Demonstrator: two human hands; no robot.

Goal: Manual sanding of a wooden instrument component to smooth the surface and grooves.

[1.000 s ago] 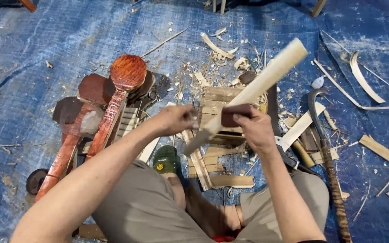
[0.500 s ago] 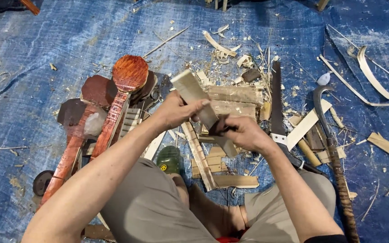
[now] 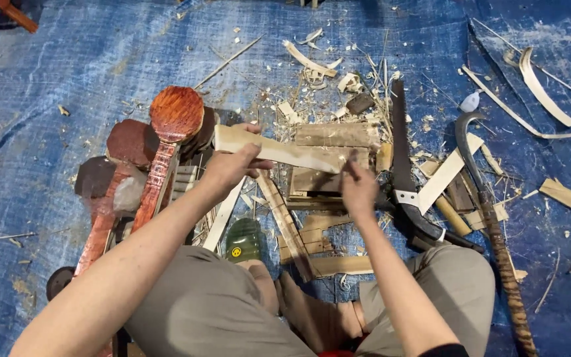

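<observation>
I sit on a blue tarp (image 3: 67,59) with both hands on a pale wooden slat (image 3: 279,151). The slat lies nearly level over a pile of wood offcuts (image 3: 335,135), its broad end pointing left. My left hand (image 3: 231,166) grips it near the left end, thumb on top. Closed around the slat's right end is my right hand (image 3: 358,190); whether it also holds a small tool I cannot tell.
Reddish-brown carved paddle-shaped pieces (image 3: 174,116) lie at the left. A hand saw (image 3: 401,149) with a black handle rests right of the offcuts. A hooked tool with a wound handle (image 3: 497,225) lies further right. Curled shavings (image 3: 543,82) and strips are scattered about. A green object (image 3: 242,241) sits by my knee.
The slat pointed up to the right a second ago, then swung end-on toward me. Now it lies level, broad end left, and my hands have spread apart along it.
</observation>
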